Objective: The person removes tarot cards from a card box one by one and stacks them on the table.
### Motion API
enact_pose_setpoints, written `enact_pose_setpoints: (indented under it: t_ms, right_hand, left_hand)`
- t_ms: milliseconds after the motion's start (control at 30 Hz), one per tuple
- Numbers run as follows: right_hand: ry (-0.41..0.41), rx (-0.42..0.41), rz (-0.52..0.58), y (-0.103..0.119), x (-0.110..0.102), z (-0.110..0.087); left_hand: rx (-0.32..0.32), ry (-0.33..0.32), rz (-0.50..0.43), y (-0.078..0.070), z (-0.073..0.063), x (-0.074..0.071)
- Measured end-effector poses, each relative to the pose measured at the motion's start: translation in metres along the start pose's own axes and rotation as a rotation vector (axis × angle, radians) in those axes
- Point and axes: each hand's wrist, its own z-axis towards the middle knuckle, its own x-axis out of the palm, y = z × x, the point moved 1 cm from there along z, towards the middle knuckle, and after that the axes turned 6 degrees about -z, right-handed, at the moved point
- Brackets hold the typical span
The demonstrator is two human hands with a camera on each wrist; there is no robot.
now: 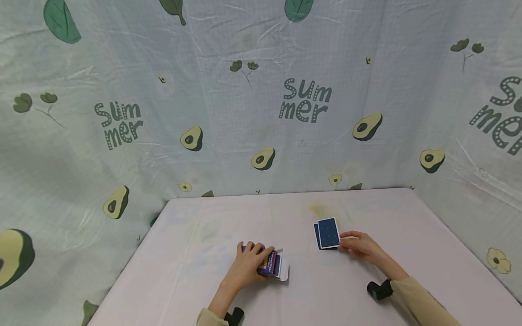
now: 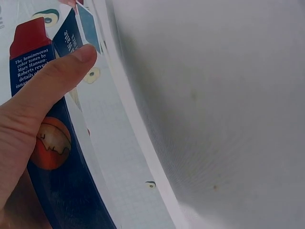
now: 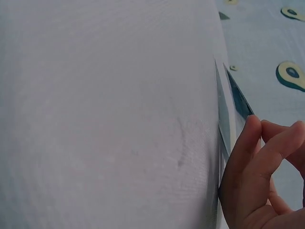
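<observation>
My left hand (image 1: 253, 259) grips a dark blue card box (image 1: 270, 265) lying on the table, its white flap (image 1: 284, 268) open to the right. In the left wrist view the thumb (image 2: 57, 78) presses on the box (image 2: 57, 162), which bears red artwork and white print. To the right, two blue-backed cards (image 1: 327, 233) lie slightly offset on the table. My right hand (image 1: 346, 242) pinches their near right edge. Seen edge-on in the right wrist view, the cards (image 3: 228, 112) meet the thumb (image 3: 244, 157), and the other fingers curl behind it.
The pale pink table (image 1: 212, 226) is walled at the back and both sides by a cloth (image 1: 244, 113) printed with avocados and "summer". A faint yellow stain (image 1: 318, 209) marks the table behind the cards. Black wrist camera mounts (image 1: 378, 290) sit on both forearms.
</observation>
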Motion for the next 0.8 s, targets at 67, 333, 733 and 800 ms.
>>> enact_pose_setpoints:
  t_ms: [67, 333, 733, 800]
  right_hand:
    - [-0.014, 0.008, -0.01, -0.0001, -0.0006, 0.0024]
    - [-0.029, 0.008, -0.049, 0.0009, 0.0003, 0.0066]
    - [0.003, -0.051, -0.146, 0.0054, 0.0068, 0.0075]
    - [0.0, -0.075, -0.181, 0.0067, 0.0079, 0.007]
  left_hand:
    - [0.0, -0.003, -0.004, -0.0002, 0.0002, -0.0007]
    - [-0.003, 0.002, -0.006, -0.0009, 0.0004, -0.0014]
    - [-0.005, 0.003, 0.004, 0.0003, 0.0, -0.0013]
    - [-0.006, 0.007, 0.002, 0.0008, -0.0001, -0.0008]
